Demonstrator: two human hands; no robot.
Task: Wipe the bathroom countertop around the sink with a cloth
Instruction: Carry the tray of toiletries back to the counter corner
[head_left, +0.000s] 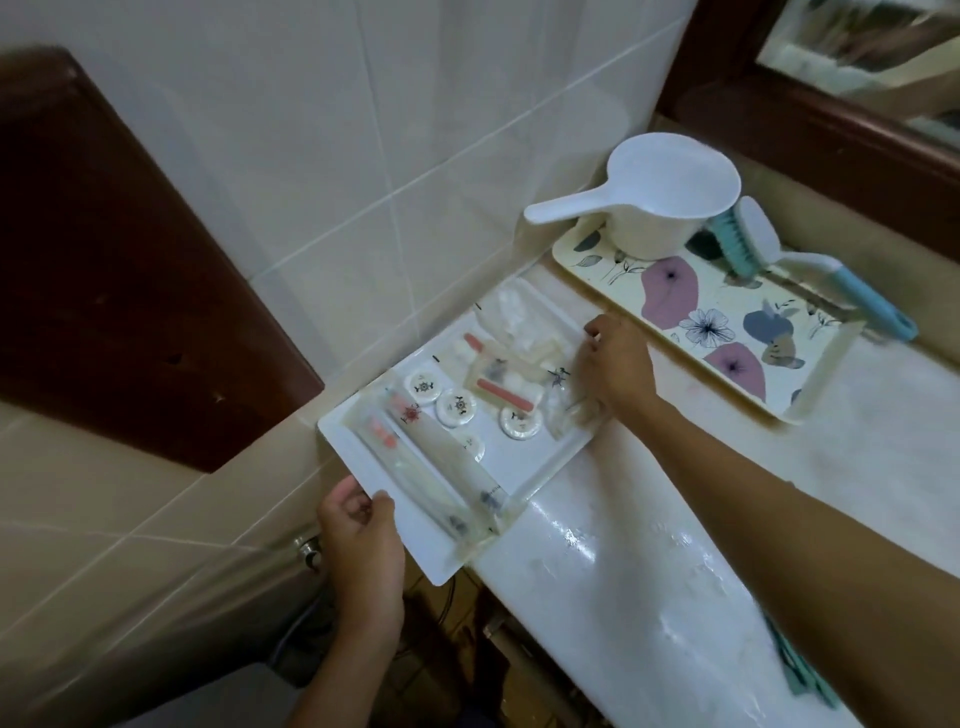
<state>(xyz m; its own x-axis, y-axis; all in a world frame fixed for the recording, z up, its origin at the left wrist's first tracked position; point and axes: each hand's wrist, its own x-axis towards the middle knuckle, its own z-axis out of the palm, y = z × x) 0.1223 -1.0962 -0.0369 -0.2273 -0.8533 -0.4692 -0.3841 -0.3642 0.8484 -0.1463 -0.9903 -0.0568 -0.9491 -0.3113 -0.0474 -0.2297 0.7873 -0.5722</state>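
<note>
A white amenity tray (535, 470) with wrapped toiletries and round soaps sits at the left end of the pale marble countertop (649, 597), its near corner hanging past the counter edge. My left hand (358, 525) grips the tray's near-left rim, thumb on top. My right hand (615, 366) holds the tray's far-right rim, fingers curled over it. The counter surface beside the tray looks wet and shiny. A teal cloth (797, 670) shows partly under my right forearm at the counter's right.
A floral tray (826, 379) lies further back, bearing a white water scoop (654, 197) and a blue-handled scrub brush (810, 265). Tiled wall runs along the left, with a dark wooden panel (114, 270). A mirror frame (831, 119) stands behind. Pipes show below the counter.
</note>
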